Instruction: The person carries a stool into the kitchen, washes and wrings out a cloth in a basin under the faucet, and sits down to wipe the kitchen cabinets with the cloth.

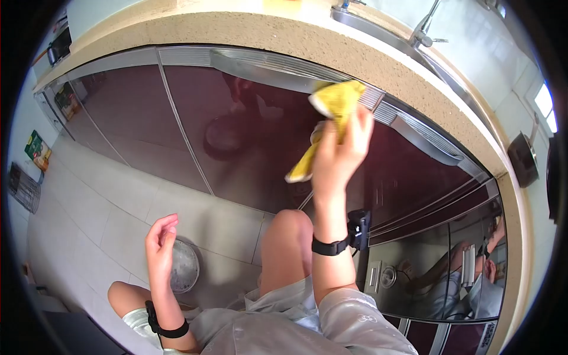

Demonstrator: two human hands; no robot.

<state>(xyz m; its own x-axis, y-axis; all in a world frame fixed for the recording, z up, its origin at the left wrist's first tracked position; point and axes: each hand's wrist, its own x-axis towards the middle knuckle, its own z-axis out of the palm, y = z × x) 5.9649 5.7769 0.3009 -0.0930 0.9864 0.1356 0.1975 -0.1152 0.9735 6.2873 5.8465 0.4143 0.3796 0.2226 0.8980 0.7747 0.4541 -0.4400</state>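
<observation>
Yellow cloth (pixel 340 99) pinched in right hand (pixel 342 149), left hand (pixel 161 238) loosely curled, I'm seemingly wiping the cabinet top edge (pixel 278 63), next needing steady pressure.

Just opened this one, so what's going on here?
A person is low down in front of dark red cabinet doors. Their right hand grips a yellow cloth up by the metal strip under the countertop. The left hand holds nothing, loosely curled beside a round container on the floor.
</observation>
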